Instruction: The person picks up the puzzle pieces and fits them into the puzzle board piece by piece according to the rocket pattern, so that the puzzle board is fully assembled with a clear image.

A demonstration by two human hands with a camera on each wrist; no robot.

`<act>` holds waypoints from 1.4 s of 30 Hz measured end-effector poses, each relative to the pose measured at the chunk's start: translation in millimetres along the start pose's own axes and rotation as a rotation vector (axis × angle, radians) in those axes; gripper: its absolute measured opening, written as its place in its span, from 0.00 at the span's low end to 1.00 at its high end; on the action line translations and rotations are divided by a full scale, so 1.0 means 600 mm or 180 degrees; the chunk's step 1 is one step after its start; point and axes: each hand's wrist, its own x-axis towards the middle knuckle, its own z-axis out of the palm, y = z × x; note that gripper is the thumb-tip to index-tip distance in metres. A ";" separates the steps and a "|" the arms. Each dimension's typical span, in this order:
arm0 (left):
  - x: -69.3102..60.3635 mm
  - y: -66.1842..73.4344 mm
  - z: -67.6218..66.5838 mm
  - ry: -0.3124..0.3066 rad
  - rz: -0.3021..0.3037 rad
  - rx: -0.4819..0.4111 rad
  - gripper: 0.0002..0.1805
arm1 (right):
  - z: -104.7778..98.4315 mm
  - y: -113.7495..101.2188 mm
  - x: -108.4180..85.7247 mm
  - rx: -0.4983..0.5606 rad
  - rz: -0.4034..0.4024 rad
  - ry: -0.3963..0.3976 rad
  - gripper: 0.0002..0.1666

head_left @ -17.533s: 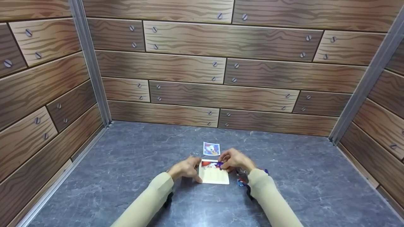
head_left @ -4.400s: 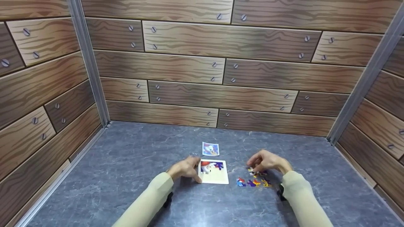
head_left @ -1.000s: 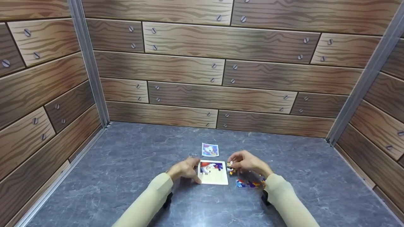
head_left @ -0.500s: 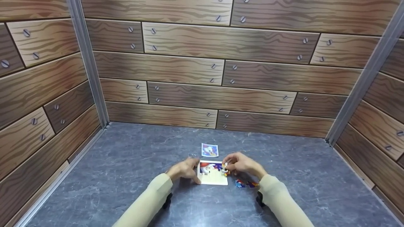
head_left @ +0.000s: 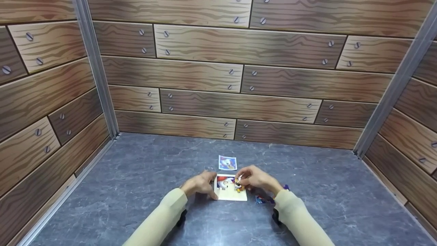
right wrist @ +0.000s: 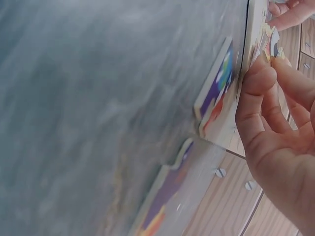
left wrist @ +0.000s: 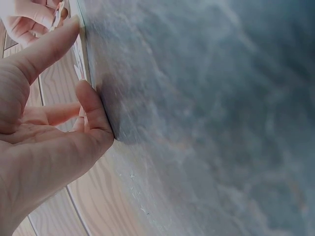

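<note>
Currently, the right hand pinches a puzzle piece between thumb and fingers, over the right part of a shallow puzzle tray. Orange, white and black show on the piece, and the right wrist view has it tilted up from the tray; whether it touches the pieces already set is not clear. The left hand is spread along the tray's left side, its fingers touching near the far left corner and its thumb near the near left corner.

Inside the tray, joined pieces in red and white fill the far left part, and the pale base shows along the near part. To the right, loose pieces lie on the grey marbled tabletop, partly hidden by the right arm: one is blue and red, and a purple bit shows farther back. A small picture card lies just beyond the tray's far edge. Both arms wear cream sleeves. Farther off stands a wall printed with planks and screws, with a grey metal post at its left corner.
</note>
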 end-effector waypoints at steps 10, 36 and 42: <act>-0.003 -0.005 0.000 -0.0010 0.0087 0.0062 0.29 | 0.019 -0.015 0.010 -0.0005 0.0012 -0.0029 0.12; -0.003 -0.004 -0.001 0.0013 0.0150 -0.0120 0.28 | 0.041 -0.032 0.038 -0.0543 -0.0087 0.0001 0.12; -0.004 -0.003 -0.002 -0.0019 0.0074 -0.0104 0.30 | 0.039 -0.029 0.035 -0.0455 -0.0141 -0.0095 0.13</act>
